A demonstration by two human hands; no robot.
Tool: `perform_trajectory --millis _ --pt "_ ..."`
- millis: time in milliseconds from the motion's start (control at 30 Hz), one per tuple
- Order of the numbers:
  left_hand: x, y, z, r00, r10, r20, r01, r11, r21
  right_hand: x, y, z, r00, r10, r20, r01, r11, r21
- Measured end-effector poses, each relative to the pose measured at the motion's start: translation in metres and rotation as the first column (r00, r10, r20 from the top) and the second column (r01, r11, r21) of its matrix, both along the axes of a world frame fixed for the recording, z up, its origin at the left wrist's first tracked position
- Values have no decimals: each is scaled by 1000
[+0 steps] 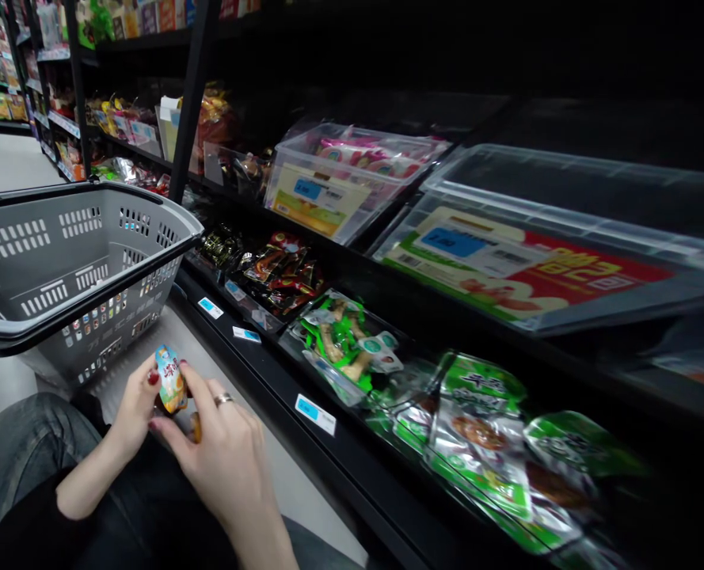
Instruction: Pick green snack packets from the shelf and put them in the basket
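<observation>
Looks like 2.90 on the blue price tag (450,242) of the right-hand clear bin (577,188), blurry tho. Yellow characters on its red label (610,269), dark red on the small packet (170,381), pale on the basket (150,307) and green pouch (482,443): honestly too smeared to read. Ditto the shelf-edge tags (315,414).

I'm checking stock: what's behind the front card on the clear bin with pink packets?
Pink packets show above and beside the card in the bin. What lies directly behind the card is covered.
</observation>
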State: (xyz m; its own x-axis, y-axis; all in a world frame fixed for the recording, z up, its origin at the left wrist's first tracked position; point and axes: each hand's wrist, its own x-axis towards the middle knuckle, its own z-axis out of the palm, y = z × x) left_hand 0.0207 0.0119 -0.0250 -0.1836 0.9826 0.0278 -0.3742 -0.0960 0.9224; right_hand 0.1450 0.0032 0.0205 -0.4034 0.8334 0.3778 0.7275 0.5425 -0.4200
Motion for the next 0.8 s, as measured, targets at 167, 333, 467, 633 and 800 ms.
perform_trajectory --millis 167,333,467,633,800 --pt "-2 2 6 975 -2 -221 18 997 72 -4 3 -7 992 27 -125 -42 992 -121" --pt "4 -4 8 967 -73 -243 67 997 -32 -4 13 -12 684 -259 -682 -235 807 -542" --pt "8 -8 5 930 -5 -368 -7 999 -31 -8 20 -23 414 -457 -787 -432 663 -612" --pt "9 -8 2 889 124 -441 -135 991 7 -13 23 -34 301 -496 -814 -498 646 -578" --pt "8 -8 5 871 57 -489 -61 998 9 -12 25 -38 311 -495 -812 -532 618 -580"
